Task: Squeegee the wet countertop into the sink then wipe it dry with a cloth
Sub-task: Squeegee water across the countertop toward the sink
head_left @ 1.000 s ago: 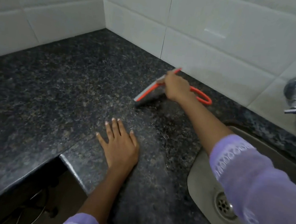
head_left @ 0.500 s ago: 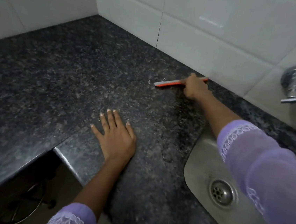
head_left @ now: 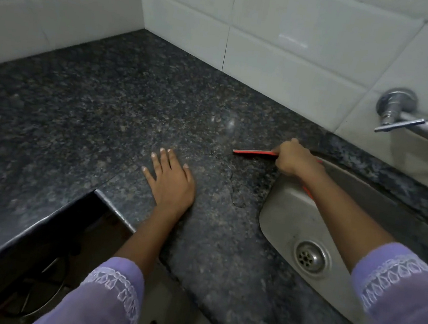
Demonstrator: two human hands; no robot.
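Observation:
My right hand (head_left: 293, 161) grips an orange squeegee (head_left: 254, 152) at the steel sink's (head_left: 283, 216) upper left rim. Its blade lies flat on the dark speckled granite countertop (head_left: 107, 113) and points left. A bit of its orange handle shows under my forearm, over the basin. My left hand (head_left: 171, 181) rests flat on the counter, fingers spread, left of the sink. Between my hands a thin line of water (head_left: 234, 187) runs down the stone. No cloth is in view.
White tiled walls (head_left: 299, 46) meet in a corner at the back. A chrome tap (head_left: 403, 113) sticks out of the wall above the sink's right side. The drain (head_left: 309, 257) sits in the basin floor. The counter has an inner corner edge (head_left: 96, 191) with dark space below.
My right hand has pulled the squeegee from near the back wall toward me and rightward to the sink's rim. My left hand has stayed flat in place.

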